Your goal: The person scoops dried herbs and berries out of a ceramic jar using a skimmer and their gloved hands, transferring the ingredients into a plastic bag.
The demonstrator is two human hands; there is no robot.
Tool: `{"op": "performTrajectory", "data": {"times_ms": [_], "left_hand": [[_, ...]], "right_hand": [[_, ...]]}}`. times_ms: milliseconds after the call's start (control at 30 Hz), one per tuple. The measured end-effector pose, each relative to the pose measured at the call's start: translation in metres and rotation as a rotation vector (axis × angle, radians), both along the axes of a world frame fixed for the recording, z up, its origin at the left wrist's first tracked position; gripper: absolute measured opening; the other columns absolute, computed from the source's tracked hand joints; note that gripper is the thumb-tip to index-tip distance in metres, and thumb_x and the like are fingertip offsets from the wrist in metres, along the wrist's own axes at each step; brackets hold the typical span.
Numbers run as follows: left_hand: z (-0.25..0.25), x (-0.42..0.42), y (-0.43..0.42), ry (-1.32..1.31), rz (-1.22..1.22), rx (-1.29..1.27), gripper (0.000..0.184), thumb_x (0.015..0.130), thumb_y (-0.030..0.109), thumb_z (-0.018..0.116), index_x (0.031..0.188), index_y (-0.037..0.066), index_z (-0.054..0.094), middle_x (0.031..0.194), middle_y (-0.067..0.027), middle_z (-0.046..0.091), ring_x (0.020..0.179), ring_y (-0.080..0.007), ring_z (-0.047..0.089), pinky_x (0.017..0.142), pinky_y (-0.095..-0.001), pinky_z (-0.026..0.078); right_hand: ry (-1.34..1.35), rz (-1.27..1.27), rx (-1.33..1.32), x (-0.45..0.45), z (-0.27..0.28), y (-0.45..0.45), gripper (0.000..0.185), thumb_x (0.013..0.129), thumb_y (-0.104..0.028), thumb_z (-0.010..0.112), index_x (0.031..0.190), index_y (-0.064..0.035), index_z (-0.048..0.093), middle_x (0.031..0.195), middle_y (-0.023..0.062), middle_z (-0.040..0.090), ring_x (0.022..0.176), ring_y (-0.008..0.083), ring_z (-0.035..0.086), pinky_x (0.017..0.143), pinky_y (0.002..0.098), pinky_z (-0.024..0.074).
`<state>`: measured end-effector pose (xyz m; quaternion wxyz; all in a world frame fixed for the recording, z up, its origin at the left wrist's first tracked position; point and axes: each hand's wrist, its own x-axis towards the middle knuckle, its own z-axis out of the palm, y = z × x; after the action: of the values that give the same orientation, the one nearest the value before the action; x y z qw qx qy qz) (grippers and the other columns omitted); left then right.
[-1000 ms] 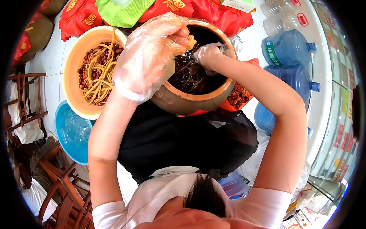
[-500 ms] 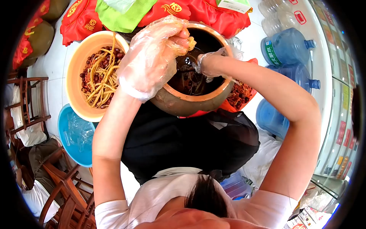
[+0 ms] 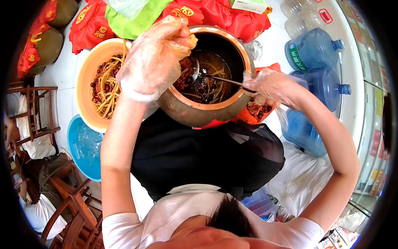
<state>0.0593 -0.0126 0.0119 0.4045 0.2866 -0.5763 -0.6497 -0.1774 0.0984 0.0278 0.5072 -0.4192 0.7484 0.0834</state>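
Observation:
My left hand (image 3: 155, 62), in a thin clear plastic glove, is raised over the left rim of a round brown jar (image 3: 182, 113). Its fingers are curled together, and what they hold, if anything, cannot be made out. At the right rim, my gloved right hand (image 3: 275, 86) grips the dark handle of a ladle (image 3: 226, 79). The ladle's bowl end reaches into the jar, near red bits at the left inner wall. Dark liquid (image 3: 222, 66) with pale yellow strips fills the jar's lower part. A yellow tub (image 3: 83, 87) of long yellow pods and dark red round pieces stands beside my left wrist.
A blue basin (image 3: 76, 159) holding clear plastic is left of my knees. Red cloth covers (image 3: 224, 16) and a green cloth (image 3: 128, 25) lie beyond the jar. Right of it are an orange-red bag (image 3: 259, 112) with reddish bits and large blue water bottles (image 3: 311, 50). Wooden chairs (image 3: 76, 195) stand left.
My right hand has come out of the jar's mouth to its right rim, and the ladle's handle now shows. My left hand has shifted slightly left, its fingers still curled.

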Motion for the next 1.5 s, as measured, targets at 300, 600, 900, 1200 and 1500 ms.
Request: {"op": "performTrajectory", "data": {"times_ms": [300,600,900,1200,1500], "left_hand": [[-0.002,-0.014,-0.003,-0.086,0.051,0.017,0.015,0.085,0.013,0.051,0.090,-0.001,0.052,0.082,-0.0068,0.051,0.076,-0.0163,0.048,0.068,-0.0251,0.038],[-0.019,-0.012,-0.010,-0.186,-0.043,0.055,0.015,0.086,0.016,0.049,0.087,0.001,0.051,0.078,-0.0046,0.047,0.070,-0.0143,0.043,0.064,-0.0237,0.035],[-0.037,0.008,-0.027,-0.309,-0.125,-0.205,0.018,0.082,0.013,0.048,0.091,-0.002,0.050,0.073,-0.0086,0.047,0.063,-0.0159,0.047,0.057,-0.0262,0.040],[-0.058,0.004,-0.052,-0.373,-0.113,0.184,0.019,0.083,0.012,0.047,0.092,-0.004,0.052,0.074,-0.0098,0.051,0.062,-0.0177,0.051,0.061,-0.0285,0.043],[-0.067,0.005,-0.053,-0.398,-0.121,0.190,0.021,0.083,0.014,0.048,0.094,-0.004,0.053,0.080,-0.0097,0.053,0.068,-0.0166,0.052,0.066,-0.0277,0.043]], "right_hand": [[-0.021,-0.440,-0.020,-0.023,0.034,0.067,0.025,0.086,-0.030,0.055,0.075,-0.0085,0.062,0.046,-0.0043,0.040,0.037,0.0036,0.031,0.033,0.0209,0.0209],[-0.117,-0.562,-0.045,-0.042,0.035,0.112,0.029,0.082,-0.033,0.062,0.082,-0.0037,0.063,0.049,-0.0036,0.043,0.040,0.0043,0.037,0.037,0.0213,0.0258],[0.200,-0.642,-0.114,-0.103,-0.015,0.160,0.034,0.074,-0.030,0.070,0.085,-0.0019,0.053,0.067,0.0028,0.054,0.054,0.0086,0.050,0.047,0.0240,0.0399],[0.210,-0.995,0.007,-0.104,-0.082,0.175,0.033,0.076,-0.028,0.068,0.087,-0.0024,0.051,0.066,0.0025,0.053,0.053,0.0082,0.048,0.045,0.0235,0.0384],[0.183,-1.073,0.055,-0.101,-0.095,0.186,0.032,0.077,-0.026,0.067,0.089,-0.0029,0.048,0.065,0.0022,0.051,0.051,0.0078,0.046,0.044,0.0231,0.0369]]}}
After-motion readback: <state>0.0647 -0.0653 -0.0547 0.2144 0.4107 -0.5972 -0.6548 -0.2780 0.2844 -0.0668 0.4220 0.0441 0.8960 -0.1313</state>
